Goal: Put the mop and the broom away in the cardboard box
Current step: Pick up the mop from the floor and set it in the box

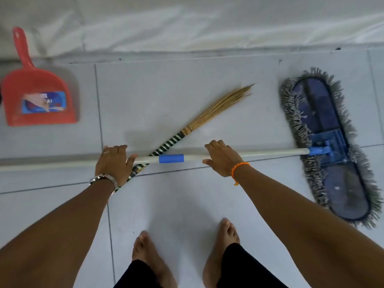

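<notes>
The mop lies on the tiled floor, its white pole (270,153) running left to right with a blue band, its blue head with grey fringe (330,146) at the right. A straw broom (220,104) with a black-and-white striped handle lies diagonally under the pole. My left hand (113,162) rests on the pole where it crosses the broom handle, fingers curled over it. My right hand (221,157) lies over the pole further right, fingers bent over it. No cardboard box is in view.
A red dustpan (37,96) lies on the floor at the far left, handle pointing away. A white wall or sheet (207,23) runs along the far side. My bare feet (185,252) stand on the tiles just behind the pole.
</notes>
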`<state>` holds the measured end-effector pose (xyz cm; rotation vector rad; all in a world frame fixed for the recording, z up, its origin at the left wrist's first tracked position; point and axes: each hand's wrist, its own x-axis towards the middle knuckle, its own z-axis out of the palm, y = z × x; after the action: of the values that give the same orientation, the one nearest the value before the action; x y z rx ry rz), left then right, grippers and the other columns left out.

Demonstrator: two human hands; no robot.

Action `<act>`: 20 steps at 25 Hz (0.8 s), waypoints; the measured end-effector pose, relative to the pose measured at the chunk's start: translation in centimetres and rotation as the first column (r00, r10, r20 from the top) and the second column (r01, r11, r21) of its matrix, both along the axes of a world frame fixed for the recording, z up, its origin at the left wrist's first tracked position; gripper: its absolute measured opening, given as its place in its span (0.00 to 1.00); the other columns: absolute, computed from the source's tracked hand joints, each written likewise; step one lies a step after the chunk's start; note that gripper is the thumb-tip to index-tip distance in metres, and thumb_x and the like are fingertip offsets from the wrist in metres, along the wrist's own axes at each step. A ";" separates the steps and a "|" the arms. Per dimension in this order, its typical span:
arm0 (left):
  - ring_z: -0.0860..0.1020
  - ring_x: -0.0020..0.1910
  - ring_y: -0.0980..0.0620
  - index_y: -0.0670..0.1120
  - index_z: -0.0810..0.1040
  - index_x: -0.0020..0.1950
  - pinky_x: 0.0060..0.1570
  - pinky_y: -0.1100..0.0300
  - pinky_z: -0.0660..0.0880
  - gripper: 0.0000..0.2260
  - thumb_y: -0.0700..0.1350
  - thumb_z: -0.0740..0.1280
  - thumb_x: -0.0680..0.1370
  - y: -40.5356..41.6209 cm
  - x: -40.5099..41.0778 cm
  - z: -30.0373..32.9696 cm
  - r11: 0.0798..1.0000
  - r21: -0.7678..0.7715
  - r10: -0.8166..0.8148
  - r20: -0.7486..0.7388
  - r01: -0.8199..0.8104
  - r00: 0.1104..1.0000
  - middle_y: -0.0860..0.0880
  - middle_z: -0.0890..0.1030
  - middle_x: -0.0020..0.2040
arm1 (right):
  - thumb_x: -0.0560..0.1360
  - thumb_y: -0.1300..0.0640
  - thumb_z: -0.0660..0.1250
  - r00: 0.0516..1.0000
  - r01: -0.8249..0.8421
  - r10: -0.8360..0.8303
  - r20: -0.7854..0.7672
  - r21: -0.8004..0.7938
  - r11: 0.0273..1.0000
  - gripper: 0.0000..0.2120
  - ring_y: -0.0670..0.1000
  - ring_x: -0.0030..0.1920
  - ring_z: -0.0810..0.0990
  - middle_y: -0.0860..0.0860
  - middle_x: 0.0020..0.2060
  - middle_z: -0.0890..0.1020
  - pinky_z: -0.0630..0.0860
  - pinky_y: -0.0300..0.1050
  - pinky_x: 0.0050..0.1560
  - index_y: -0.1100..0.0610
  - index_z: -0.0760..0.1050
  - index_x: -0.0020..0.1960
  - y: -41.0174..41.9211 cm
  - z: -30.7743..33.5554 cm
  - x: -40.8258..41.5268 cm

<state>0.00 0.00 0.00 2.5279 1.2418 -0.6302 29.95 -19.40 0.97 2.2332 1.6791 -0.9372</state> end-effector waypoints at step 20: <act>0.64 0.75 0.33 0.41 0.73 0.69 0.77 0.42 0.51 0.28 0.58 0.62 0.77 0.5 1.2 47.2 0.718 0.554 0.105 0.511 -0.420 0.853 0.34 0.70 0.72 | 0.79 0.54 0.57 0.862 0.218 -0.261 -0.435 -0.147 0.965 0.06 0.52 0.43 0.74 0.48 0.42 0.75 0.74 0.46 0.45 0.48 0.70 0.45 3.7 36.1 0.2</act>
<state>1.23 0.54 47.20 2.6459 1.8140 0.5531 30.13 -15.67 37.06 2.3226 1.4879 -1.6729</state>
